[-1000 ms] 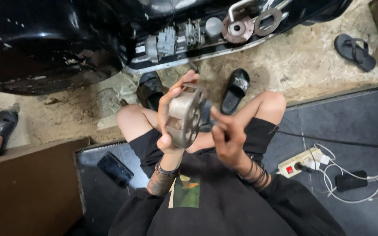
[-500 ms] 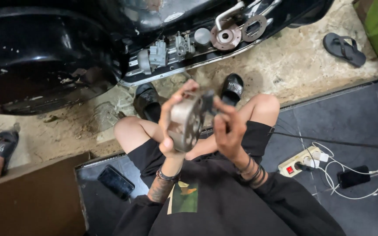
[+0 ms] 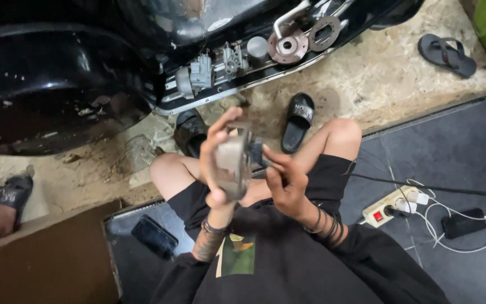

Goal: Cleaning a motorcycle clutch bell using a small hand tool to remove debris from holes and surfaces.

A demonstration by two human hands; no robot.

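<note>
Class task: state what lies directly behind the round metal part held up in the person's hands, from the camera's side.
Behind the round metal part show the person's bare knees, a black sandal and sandy floor. The left hand grips it; the right hand touches its edge. Its far face is hidden.

A black scooter body (image 3: 57,73) stands on the rough concrete floor (image 3: 378,79). A grey flip-flop (image 3: 446,54) lies near the dark tiles. On the tiles, a white power strip (image 3: 392,206) is beside a black charger (image 3: 463,223). A black phone (image 3: 154,236) lies near the brown board (image 3: 40,264).
</note>
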